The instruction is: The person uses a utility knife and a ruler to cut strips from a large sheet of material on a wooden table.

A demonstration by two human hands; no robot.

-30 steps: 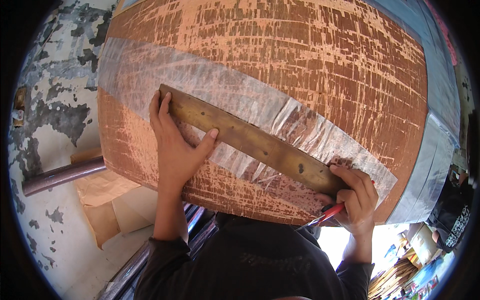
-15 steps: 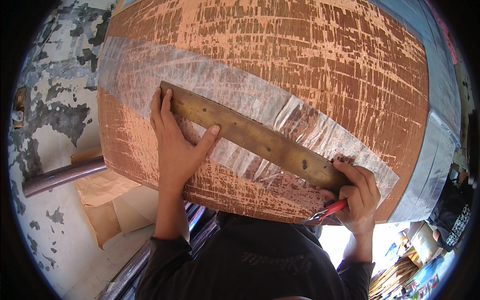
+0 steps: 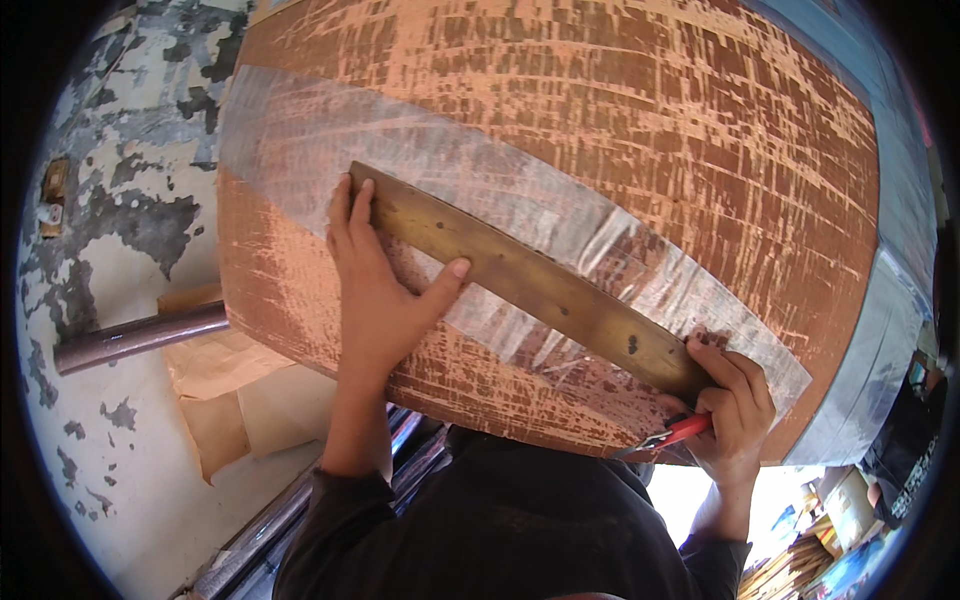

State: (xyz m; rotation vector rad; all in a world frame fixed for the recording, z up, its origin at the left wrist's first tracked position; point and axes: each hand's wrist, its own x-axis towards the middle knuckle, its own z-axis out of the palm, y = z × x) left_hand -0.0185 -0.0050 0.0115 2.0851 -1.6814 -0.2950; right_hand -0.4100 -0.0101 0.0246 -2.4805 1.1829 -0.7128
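- Bar, brass-coloured [image 3: 535, 285]: probably heavy for its size and stiff; smooth faces may slip on film. Best held near both ends, pressed flat.
- Plastic sheet, clear [image 3: 565, 215]: likely light, limp, slippery, easily creased; best taken by its edges.
- Appearance: bar long, straight, dull, dark-spotted; sheet a wrinkled, glossy strip.
- Location: bar lies slantwise upon the sheet, which lies on a scuffed brown worktop [image 3: 720, 170].
- Left hand [image 3: 380, 300]: spread wide, fingertips at the bar's left end, thumb on its near edge.
- Right hand [image 3: 738, 412]: curled, fingers against the bar's right end, holding a red-handled tool [image 3: 685, 430], seemingly a cutter.
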